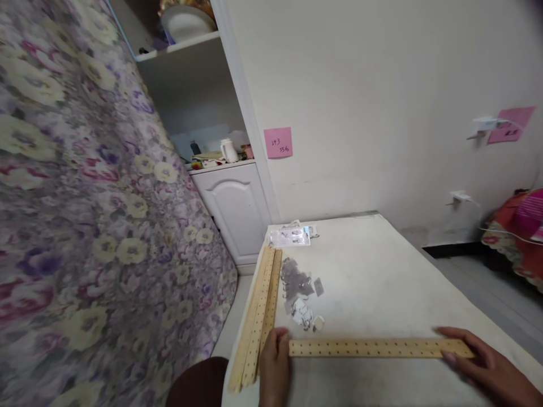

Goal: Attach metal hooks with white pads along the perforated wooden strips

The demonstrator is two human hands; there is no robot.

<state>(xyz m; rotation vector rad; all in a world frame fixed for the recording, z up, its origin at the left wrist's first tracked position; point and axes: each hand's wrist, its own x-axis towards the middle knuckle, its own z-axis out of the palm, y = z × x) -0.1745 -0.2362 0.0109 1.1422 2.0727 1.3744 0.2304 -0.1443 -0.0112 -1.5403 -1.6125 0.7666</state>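
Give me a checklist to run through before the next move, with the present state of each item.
1. Left hand grips one end of the dotted wooden strip: ok.
2. Right hand has the other end between thumb and fingers: ok.
3. Held strip lifted off the tabletop: cannot tell from this view.
4. Visible gap between held strip and small white plates: ok.
5. Small grey plates all in one pile: not ok; one lies apart, to the right.
6. Other wooden strips lying along the table's left edge: ok.

Head camera looks down over the table (382, 277) towards the wall (360, 113) (seemingly near).
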